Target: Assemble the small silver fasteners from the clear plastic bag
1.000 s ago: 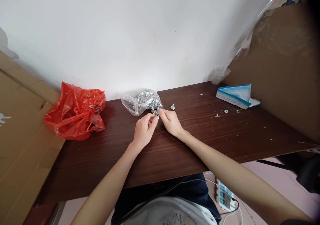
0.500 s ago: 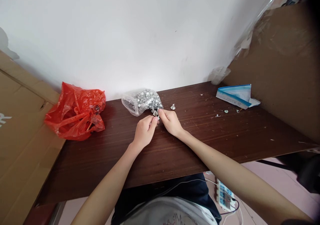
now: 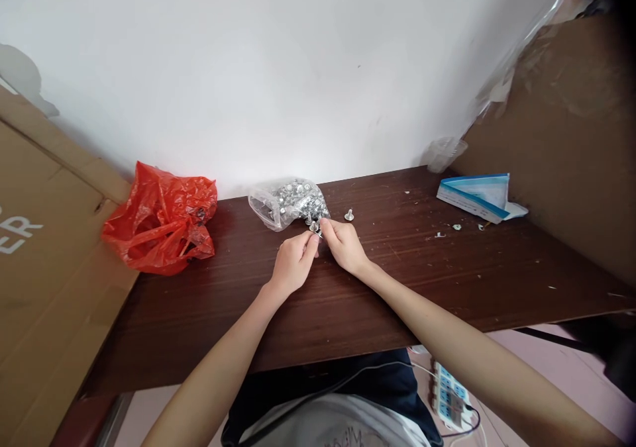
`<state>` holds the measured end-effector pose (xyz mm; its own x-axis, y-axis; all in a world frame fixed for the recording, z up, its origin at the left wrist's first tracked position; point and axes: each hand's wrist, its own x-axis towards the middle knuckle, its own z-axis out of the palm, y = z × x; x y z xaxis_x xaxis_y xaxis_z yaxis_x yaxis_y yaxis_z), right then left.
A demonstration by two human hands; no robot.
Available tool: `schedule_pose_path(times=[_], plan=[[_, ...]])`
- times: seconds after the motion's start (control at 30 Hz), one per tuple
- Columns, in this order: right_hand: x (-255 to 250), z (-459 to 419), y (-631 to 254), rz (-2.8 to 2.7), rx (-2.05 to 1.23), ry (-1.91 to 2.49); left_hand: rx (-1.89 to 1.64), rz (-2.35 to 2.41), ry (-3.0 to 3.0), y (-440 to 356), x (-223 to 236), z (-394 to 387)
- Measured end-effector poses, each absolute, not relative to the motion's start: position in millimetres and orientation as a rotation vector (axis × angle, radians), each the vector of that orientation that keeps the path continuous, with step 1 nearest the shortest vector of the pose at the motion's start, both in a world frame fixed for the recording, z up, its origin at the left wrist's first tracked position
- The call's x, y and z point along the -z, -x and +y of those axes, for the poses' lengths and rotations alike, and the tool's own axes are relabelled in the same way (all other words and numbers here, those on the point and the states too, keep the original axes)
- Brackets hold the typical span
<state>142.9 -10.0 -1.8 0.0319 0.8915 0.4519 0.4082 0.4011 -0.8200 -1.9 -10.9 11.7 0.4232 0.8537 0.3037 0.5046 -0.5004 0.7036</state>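
My left hand [image 3: 294, 263] is closed, thumb against bent fingers, with a shiny bit of a small metal screw [image 3: 318, 234] showing at the tips. Close beside it, my right hand [image 3: 345, 245] is also closed in a pinch; its fingers hide most of what is between them. Just beyond the fingertips, wide-headed metal screws [image 3: 314, 226] stand on the dark table. Behind them lies a clear plastic bag [image 3: 265, 207] full of similar metal screws [image 3: 298, 194], its mouth facing left. One more screw [image 3: 349, 215] stands head-down to the right of the bag.
A crumpled red plastic bag [image 3: 163, 218] sits at the left by a cardboard box [image 3: 54, 268]. At the right are a blue-and-white packet [image 3: 474, 195], a clear plastic cup [image 3: 446, 154], scraps [image 3: 456, 227] and another cardboard box [image 3: 561, 142]. A power strip [image 3: 450, 394] lies below the table [image 3: 199, 328].
The whole view has shifted slightly, so things appear a little further right. Both hands stay pinched together at the same spot before the bag, with only slight finger movement.
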Motion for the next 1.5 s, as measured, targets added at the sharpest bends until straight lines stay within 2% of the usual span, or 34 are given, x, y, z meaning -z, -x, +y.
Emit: schedule_pose_path(times=[0.63, 1.07, 1.5], plan=[[4.6, -8.0, -142.1, -1.585, -0.558, 1.185, -1.0, 1.111, -2.057, 2.7, -7.7, -7.6], [4.6, -6.6, -146.4, -1.653, -0.506, 1.212, -1.007, 1.094, -2.196, 3.1, -4.0, -4.7], [5.1, -8.2, -144.7, -1.727, -0.709, 1.134, -1.261, 1.152, -2.195, 5.3, -8.5, -1.9]])
